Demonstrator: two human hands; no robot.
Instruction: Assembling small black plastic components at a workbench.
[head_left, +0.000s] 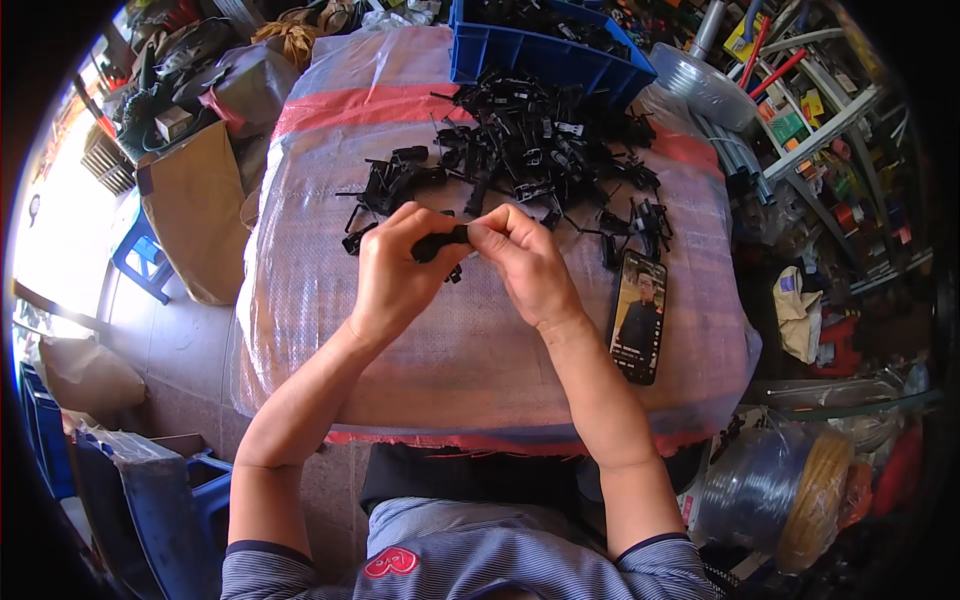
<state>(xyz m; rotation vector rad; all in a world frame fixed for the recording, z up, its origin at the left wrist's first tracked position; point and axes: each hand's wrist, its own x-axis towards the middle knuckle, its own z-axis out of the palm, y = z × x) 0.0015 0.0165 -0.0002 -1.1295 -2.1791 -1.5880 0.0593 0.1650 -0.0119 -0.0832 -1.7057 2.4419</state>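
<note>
Both hands meet over the middle of the covered work surface (450, 350), holding one small black plastic part (440, 242) between them. My left hand (395, 262) curls its fingers around the left end. With thumb and forefinger, my right hand (528, 262) pinches the other end. The part's exact kind is partly hidden by the fingers. Just beyond the hands spreads a heap of similar black plastic parts (525, 140), with thin rods sticking out. A smaller cluster of black parts (400, 180) lies beyond my left hand.
A blue plastic crate (540, 62) holding more black parts stands at the far edge. Right of my right forearm lies a phone (638, 318), its screen lit. A brown cardboard piece (195, 215) leans at left; a wrapped spool (765, 490) sits at lower right.
</note>
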